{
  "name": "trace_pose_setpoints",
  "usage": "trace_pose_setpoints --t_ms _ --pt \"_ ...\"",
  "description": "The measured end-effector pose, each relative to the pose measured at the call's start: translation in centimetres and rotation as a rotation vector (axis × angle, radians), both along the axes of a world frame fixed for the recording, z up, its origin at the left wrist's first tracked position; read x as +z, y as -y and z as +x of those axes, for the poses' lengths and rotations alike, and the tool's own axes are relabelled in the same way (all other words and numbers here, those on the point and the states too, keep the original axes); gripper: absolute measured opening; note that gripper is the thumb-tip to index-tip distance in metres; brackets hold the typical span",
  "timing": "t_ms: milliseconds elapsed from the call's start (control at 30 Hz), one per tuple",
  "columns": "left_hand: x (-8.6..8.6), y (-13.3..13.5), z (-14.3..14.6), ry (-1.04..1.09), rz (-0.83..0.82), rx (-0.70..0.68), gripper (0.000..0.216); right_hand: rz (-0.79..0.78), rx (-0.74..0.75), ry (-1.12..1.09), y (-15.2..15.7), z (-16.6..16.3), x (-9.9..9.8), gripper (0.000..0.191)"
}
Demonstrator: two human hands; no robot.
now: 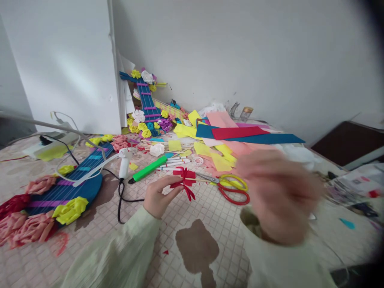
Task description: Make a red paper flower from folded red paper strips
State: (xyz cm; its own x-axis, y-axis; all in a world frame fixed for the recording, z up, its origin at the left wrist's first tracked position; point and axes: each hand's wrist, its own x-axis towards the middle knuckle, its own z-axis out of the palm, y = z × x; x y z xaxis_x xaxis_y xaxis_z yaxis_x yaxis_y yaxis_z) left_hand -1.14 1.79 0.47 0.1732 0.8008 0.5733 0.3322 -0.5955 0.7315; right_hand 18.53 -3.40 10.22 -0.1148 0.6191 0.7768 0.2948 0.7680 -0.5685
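My left hand point(157, 195) pinches a folded red crepe-paper flower point(188, 191) between thumb and fingertips, its narrow petals fanned out. A thin pale stick point(201, 179) shows just right of the flower; whether it joins the flower is unclear. Scissors point(234, 189) with one yellow and one red handle lie on the table beyond, blades pointing left. Above the table at the right, my right hand point(280, 196) is smeared by motion, so its fingers cannot be made out. Behind the flower lies a scrap of red paper point(191, 178).
A blue paper guitar with paper roses point(85, 172) lies at the left, near a white glue gun point(124, 163). A green box cutter point(150, 169) and several markers point(177, 162) lie mid-table. Coloured paper strips point(249, 134) are heaped behind; another decorated guitar point(146, 100) leans at the back.
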Motion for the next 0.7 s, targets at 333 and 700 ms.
trace_pose_setpoints --t_ms 333,700 --pt "-0.8 -0.5 -0.4 0.115 -0.096 -0.043 0.017 -0.308 0.300 0.418 -5.8 -1.1 -6.0 0.064" --pt "-0.5 -0.3 -0.1 0.073 -0.080 -0.029 0.016 -0.208 0.188 0.347 -5.5 -1.4 -7.4 0.028"
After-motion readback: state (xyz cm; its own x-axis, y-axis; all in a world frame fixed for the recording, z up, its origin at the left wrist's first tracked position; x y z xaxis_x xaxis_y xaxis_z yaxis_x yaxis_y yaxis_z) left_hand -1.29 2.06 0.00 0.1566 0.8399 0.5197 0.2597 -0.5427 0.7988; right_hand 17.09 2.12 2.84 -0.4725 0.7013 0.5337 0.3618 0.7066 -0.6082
